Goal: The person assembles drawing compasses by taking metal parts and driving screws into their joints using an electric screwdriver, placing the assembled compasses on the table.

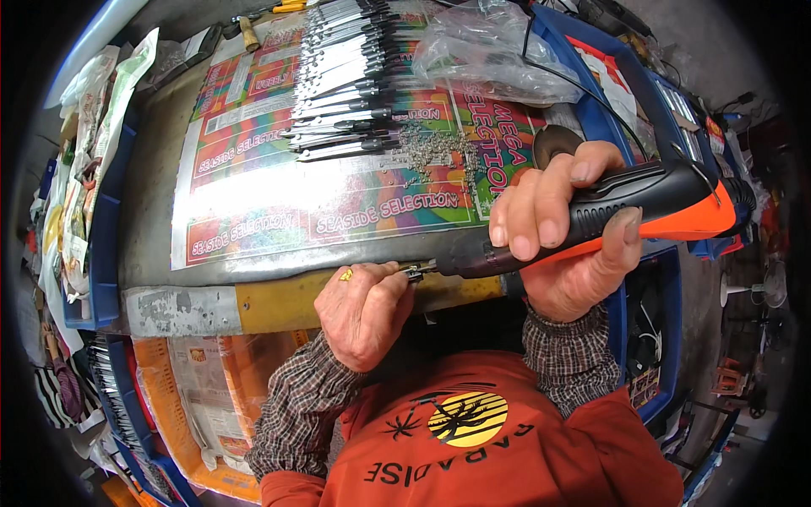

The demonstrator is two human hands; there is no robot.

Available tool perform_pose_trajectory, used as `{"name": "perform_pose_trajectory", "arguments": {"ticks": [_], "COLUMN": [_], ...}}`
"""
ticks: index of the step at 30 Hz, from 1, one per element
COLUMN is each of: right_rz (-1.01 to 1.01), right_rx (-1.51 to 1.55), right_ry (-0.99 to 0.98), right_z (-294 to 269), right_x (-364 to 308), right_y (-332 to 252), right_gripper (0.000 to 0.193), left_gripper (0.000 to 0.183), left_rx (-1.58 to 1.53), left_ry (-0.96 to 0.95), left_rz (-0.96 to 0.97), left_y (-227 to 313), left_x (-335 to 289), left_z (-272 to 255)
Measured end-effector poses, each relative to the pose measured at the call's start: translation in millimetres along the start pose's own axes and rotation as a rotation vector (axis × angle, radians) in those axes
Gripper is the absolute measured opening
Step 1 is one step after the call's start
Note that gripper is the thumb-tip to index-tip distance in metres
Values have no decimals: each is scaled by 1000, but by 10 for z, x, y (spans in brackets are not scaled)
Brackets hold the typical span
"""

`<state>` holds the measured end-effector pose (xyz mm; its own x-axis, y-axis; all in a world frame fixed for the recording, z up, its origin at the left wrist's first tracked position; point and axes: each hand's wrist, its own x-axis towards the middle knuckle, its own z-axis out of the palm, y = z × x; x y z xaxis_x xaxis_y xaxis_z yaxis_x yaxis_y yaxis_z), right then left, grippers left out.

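My right hand (pixel 574 237) is closed around a black and orange electric screwdriver (pixel 646 190). The tool lies nearly level, its tip toward the left. Pinched in the fingertips of my left hand (pixel 363 308) is a small metal piece (pixel 414 272), mostly hidden by the fingers. The screwdriver's tip meets it or nearly does, just over the front edge of the table (pixel 182 311). Beyond my hands, a long row of slim metal pieces with black ends (pixel 342 97) lies on a colourful printed sheet (pixel 241 198). Many tiny metal parts, seemingly screws (pixel 439 156), are scattered beside the row.
A clear plastic bag (pixel 498 51) lies at the back right, with a dark cable running past it. Blue bins flank the table, one left (pixel 106 245) and one right (pixel 553 38). Below the front edge, at left, stands an orange crate (pixel 152 363).
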<state>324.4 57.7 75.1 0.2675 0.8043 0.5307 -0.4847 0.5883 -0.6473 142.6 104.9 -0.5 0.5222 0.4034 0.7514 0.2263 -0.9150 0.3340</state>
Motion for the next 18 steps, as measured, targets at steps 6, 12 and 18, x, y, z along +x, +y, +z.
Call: {"name": "perform_pose_trajectory", "arguments": {"ticks": [6,12,18], "right_rz": [-12,-14,-37], "right_rx": [-79,-11,-106], "right_ry": [15,11,24], "right_z": [17,-21,16], "right_x": [-9,-14,-7], "right_y": [11,-2,-31], "right_gripper": [43,35,43], "left_gripper": [34,33,35], "left_rx": [-2,21,30], "left_ry": [-11,-22,-11], "left_rz": [24,56,65], "left_y": [3,-4,-2], "left_x": [28,11,5], "left_z": [-17,-2,-4]}}
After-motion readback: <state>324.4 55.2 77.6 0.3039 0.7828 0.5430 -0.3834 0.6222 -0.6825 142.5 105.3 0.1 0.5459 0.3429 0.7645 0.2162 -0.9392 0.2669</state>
